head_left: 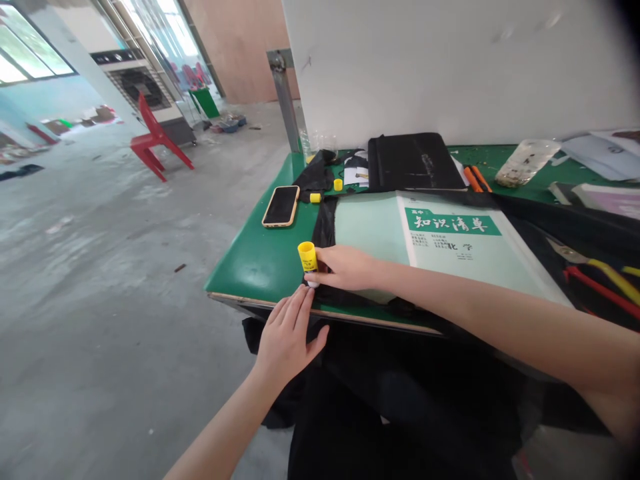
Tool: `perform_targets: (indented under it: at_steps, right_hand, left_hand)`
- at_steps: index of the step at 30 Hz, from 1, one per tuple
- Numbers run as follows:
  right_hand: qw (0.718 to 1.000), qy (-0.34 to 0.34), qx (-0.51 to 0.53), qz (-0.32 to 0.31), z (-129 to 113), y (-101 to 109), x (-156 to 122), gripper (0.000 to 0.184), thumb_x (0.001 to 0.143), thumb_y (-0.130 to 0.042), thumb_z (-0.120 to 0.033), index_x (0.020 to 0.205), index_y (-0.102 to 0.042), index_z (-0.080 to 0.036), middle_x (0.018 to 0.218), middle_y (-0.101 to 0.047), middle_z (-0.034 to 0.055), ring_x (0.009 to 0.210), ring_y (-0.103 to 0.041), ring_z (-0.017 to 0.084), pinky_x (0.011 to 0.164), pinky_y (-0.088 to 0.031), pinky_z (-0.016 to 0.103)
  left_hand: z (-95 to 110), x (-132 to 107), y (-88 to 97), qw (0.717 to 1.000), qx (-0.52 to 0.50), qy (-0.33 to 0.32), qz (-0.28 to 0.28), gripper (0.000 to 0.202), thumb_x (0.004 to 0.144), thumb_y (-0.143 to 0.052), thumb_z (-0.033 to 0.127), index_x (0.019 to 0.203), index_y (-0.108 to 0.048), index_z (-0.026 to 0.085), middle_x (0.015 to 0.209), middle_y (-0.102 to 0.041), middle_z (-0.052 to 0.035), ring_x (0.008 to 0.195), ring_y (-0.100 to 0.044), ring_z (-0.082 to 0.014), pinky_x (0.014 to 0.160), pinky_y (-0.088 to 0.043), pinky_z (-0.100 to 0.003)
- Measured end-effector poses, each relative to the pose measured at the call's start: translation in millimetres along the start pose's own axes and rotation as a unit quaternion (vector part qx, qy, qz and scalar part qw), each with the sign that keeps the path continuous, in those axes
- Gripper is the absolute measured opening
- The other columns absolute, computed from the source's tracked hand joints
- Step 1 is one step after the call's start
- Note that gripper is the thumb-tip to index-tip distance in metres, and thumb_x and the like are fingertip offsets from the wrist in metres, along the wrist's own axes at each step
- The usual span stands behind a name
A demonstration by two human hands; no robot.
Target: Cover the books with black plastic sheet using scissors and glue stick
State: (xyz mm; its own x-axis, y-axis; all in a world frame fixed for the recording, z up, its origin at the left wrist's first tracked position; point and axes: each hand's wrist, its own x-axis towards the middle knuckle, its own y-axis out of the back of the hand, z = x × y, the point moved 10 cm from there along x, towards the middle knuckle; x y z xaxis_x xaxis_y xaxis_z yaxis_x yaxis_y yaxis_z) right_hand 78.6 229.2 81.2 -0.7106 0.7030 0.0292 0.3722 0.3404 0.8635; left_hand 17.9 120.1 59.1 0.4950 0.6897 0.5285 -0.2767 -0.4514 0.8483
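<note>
My right hand [345, 268] grips a yellow glue stick [307, 256], its white end pointing down onto black fabric [326, 223] near the table's front left corner. My left hand [290, 328] lies with fingers stretched out, its fingertips on the fabric's edge just below the glue stick. A pale green book [453, 247] with a dark green title band lies spread on the black fabric, which shows around its edges. My right forearm crosses over the book's lower part. Two small yellow caps [315, 198] sit beyond the glue stick.
A phone [281, 206] lies on the green table [245, 267]. Behind the book are a black notebook [415, 161], an orange cutter [477, 179] and a clear plastic container [527, 162]. Scissors [595, 267] with red and yellow handles lie at right. A red chair [155, 140] stands on the floor.
</note>
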Motion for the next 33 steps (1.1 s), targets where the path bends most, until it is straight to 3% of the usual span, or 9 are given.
perform_targets:
  at_steps: [9, 17, 25, 33]
  right_hand:
    - [0.997, -0.038, 0.055, 0.050, 20.1, 10.2, -7.8, 0.024, 0.087, -0.045, -0.041, 0.090, -0.047, -0.017, 0.077, -0.060, 0.0035, 0.062, -0.049, 0.014, 0.056, -0.033, 0.026]
    - [0.997, -0.001, 0.075, 0.033, 5.8, 1.4, -3.9, 0.031, 0.086, -0.048, -0.048, 0.090, -0.050, -0.018, 0.077, -0.059, 0.0022, 0.061, -0.048, 0.012, 0.055, -0.032, 0.025]
    - [0.994, 0.097, -0.043, 0.029, -17.8, -2.6, 0.1, 0.029, 0.087, -0.044, -0.045, 0.084, -0.050, -0.017, 0.080, -0.055, 0.0058, 0.066, -0.047, 0.015, 0.058, -0.031, 0.027]
    - [0.995, 0.065, -0.068, 0.032, 0.8, 9.5, -20.6, 0.027, 0.086, -0.047, -0.044, 0.086, -0.051, -0.017, 0.083, -0.058, 0.0072, 0.070, -0.049, 0.017, 0.063, -0.034, 0.029]
  left_hand:
    - [-4.4, -0.6, 1.1, 1.000, -0.021, 0.016, 0.006, 0.064, 0.083, -0.057, 0.031, 0.138, -0.035, 0.010, 0.127, -0.054, -0.0180, 0.111, -0.056, -0.0288, 0.094, -0.047, -0.041]
    - [-5.1, -1.4, 2.5, 0.999, -0.023, 0.018, 0.020, 0.059, 0.082, -0.059, 0.030, 0.134, -0.040, 0.009, 0.125, -0.055, -0.0183, 0.113, -0.055, -0.0279, 0.095, -0.047, -0.040]
    - [2.1, 3.2, 5.6, 0.999, 0.005, -0.021, 0.029, 0.052, 0.083, -0.056, 0.029, 0.131, -0.047, 0.011, 0.122, -0.060, -0.0166, 0.110, -0.059, -0.0285, 0.091, -0.048, -0.041]
    - [1.9, 6.8, 8.7, 0.999, 0.014, -0.025, 0.030, 0.046, 0.083, -0.057, 0.032, 0.125, -0.053, 0.011, 0.119, -0.061, -0.0155, 0.104, -0.062, -0.0268, 0.089, -0.049, -0.039]
